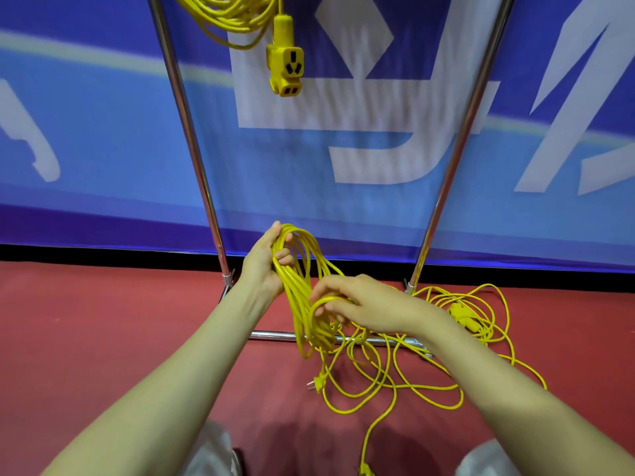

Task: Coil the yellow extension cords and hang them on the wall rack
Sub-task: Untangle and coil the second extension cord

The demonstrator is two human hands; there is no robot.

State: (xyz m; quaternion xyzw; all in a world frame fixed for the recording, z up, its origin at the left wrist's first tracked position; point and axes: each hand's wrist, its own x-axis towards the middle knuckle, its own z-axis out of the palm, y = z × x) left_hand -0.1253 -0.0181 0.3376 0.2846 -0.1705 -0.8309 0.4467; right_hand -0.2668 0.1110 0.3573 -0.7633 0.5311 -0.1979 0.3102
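My left hand (266, 261) grips the top of a coil of yellow extension cord (302, 290) that hangs in several loops above the red floor. My right hand (357, 304) pinches a small loop of the same cord beside the coil's lower half. The cord's plug (318, 383) dangles below the coil. Loose yellow cord (412, 376) lies tangled on the floor under my right forearm, with a socket block (462, 316) among it. A second coiled yellow cord (233, 15) hangs at the top of the rack, its socket block (285, 68) dangling.
The rack has two chrome uprights (192, 149) (460, 149) and a chrome base bar (271, 335) on the red floor (103, 321). A blue banner with white lettering (343, 132) stands behind it. Another plug (364, 470) lies near the bottom edge.
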